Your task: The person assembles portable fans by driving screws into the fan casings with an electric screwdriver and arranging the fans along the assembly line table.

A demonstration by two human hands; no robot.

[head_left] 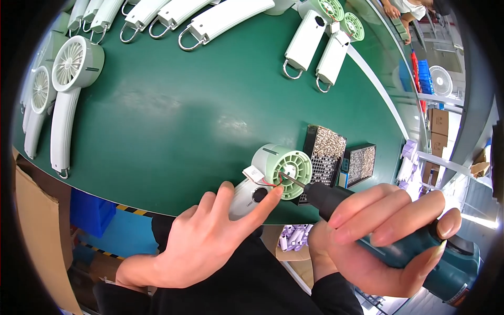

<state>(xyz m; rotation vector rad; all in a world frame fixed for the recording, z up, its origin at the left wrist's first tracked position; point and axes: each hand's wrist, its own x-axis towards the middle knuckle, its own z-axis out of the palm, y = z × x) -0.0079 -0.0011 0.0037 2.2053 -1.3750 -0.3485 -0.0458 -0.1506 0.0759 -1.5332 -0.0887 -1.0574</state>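
A white and light-green handheld fan (242, 200) lies near the table's front edge, its round green head showing open spokes. Over its handle rests my left hand (202, 236), steadying it, with the index finger reaching to the red and black wires at the head's rim. A small white block (253, 174) with wires sits by the head. My right hand (388, 236) is wrapped round a dark teal electric screwdriver (401, 254). The screwdriver's bit points into the middle of the fan head; whether a screw is on the tip is hidden.
Beside the fan stand two black screw trays (320, 137) (362, 160) with many small screws. Two white fans (306, 42) (333, 58) lie at the back right. Several more fans (71, 105) line the left and far edges of the green table (184, 131). Another person's hand (391, 10) shows far right.
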